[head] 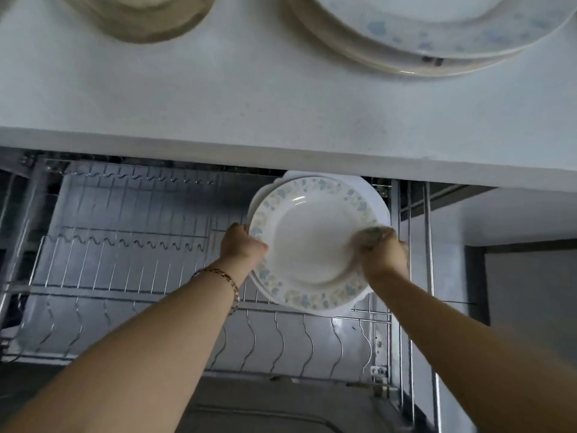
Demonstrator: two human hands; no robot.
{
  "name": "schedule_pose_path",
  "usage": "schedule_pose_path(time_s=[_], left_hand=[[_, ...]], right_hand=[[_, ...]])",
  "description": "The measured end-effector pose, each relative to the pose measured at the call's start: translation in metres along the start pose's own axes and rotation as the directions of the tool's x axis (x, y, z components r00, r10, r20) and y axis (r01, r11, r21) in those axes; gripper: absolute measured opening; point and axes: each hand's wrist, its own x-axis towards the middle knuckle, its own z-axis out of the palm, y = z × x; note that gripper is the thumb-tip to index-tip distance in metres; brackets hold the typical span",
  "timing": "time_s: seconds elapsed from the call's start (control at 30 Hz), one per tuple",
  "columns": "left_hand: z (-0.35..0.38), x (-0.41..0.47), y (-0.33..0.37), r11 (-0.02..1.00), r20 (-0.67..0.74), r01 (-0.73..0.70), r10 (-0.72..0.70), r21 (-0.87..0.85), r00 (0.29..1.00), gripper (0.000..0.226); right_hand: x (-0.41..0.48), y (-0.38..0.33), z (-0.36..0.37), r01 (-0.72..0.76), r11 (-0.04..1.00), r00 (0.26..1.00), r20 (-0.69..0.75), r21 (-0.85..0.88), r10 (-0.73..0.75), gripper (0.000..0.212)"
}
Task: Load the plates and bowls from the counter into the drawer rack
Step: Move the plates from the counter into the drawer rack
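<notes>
A white plate with a blue floral rim (312, 242) stands on edge at the right end of the wire drawer rack (131, 260), below the counter. My left hand (242, 243) grips its left rim and my right hand (382, 250) grips its right rim. At least one more white plate (373, 196) stands just behind it. On the counter (218, 98) above, a stack of floral plates (437, 29) sits at the right and a beige bowl (146, 17) at the left, both cut off by the frame's top edge.
The rack's wire slots to the left of the plates hold nothing. The drawer's metal side rails (427, 245) run down the right. The counter's front edge (281, 157) overhangs the back of the drawer.
</notes>
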Motion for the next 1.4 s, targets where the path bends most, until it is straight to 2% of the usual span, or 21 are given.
schedule_pose_path(time_s=[0.13,0.23,0.3,0.4,0.5,0.6,0.67,0.77,0.83,0.93,1.03,1.17,1.27,1.33,1.4], left_hand=[[0.005,0.005,-0.001,0.997,-0.019,-0.068,0.069,0.031,0.997,0.034],[0.011,-0.004,-0.002,0.99,-0.039,-0.102,0.106,0.099,0.994,0.036],[0.014,-0.01,-0.001,0.987,-0.012,-0.093,0.095,0.133,0.995,0.047],[0.017,-0.017,0.001,0.973,0.085,-0.074,0.056,0.221,0.995,0.069],[0.01,-0.029,0.004,0.924,0.123,-0.099,0.057,0.37,0.991,0.075],[-0.004,-0.055,0.016,0.855,0.134,-0.139,0.083,0.5,0.988,0.062],[-0.015,-0.077,0.032,0.82,0.234,-0.262,0.161,0.508,0.959,0.046],[-0.036,-0.12,0.065,0.842,0.393,-0.416,0.274,0.344,0.878,0.027],[-0.047,-0.15,0.093,0.864,0.408,-0.454,0.342,0.217,0.847,0.02],[-0.056,-0.189,0.148,0.858,0.353,-0.508,0.451,0.083,0.82,0.026],[-0.057,-0.219,0.212,0.836,0.273,-0.548,0.531,-0.013,0.803,0.016],[-0.051,-0.238,0.286,0.82,-0.053,-0.571,0.569,-0.042,0.821,0.035],[-0.049,-0.233,0.332,0.866,-0.231,-0.497,0.473,-0.055,0.85,0.057],[-0.051,-0.219,0.353,0.923,-0.271,-0.377,0.345,-0.077,0.899,0.062],[-0.058,-0.203,0.366,0.957,-0.272,-0.238,0.188,-0.164,0.944,0.059]], right_hand=[[0.006,-0.006,0.008,-0.055,0.994,0.995,-0.082,0.09,0.062,0.042],[0.001,-0.007,0.009,-0.034,0.997,0.991,-0.124,0.069,0.043,0.05],[-0.004,-0.005,0.009,0.011,0.996,0.992,-0.126,0.083,0.0,0.05],[-0.007,0.0,0.008,0.019,1.0,1.0,-0.022,0.015,-0.018,0.054],[-0.02,-0.002,0.0,0.034,0.989,0.997,0.071,-0.144,-0.024,0.067],[-0.041,-0.012,-0.017,0.169,0.94,0.98,0.156,-0.296,-0.127,0.062],[-0.055,-0.02,-0.037,0.231,0.912,0.954,0.261,-0.34,-0.144,0.048],[-0.075,-0.036,-0.086,0.262,0.895,0.918,0.379,-0.361,-0.116,0.038],[-0.088,-0.046,-0.129,0.315,0.875,0.893,0.426,-0.368,-0.143,0.037],[-0.099,-0.062,-0.202,0.379,0.864,0.891,0.382,-0.331,-0.244,0.034],[-0.095,-0.077,-0.279,0.395,0.888,0.909,0.243,-0.235,-0.34,0.029],[-0.053,-0.102,-0.351,0.387,0.919,0.922,0.054,-0.067,-0.384,0.027],[-0.002,-0.122,-0.376,0.315,0.945,0.948,0.009,0.094,-0.317,0.037],[0.028,-0.14,-0.379,0.248,0.954,0.964,0.056,0.169,-0.261,0.051],[0.048,-0.156,-0.374,0.175,0.943,0.966,0.136,0.284,-0.22,0.056]])
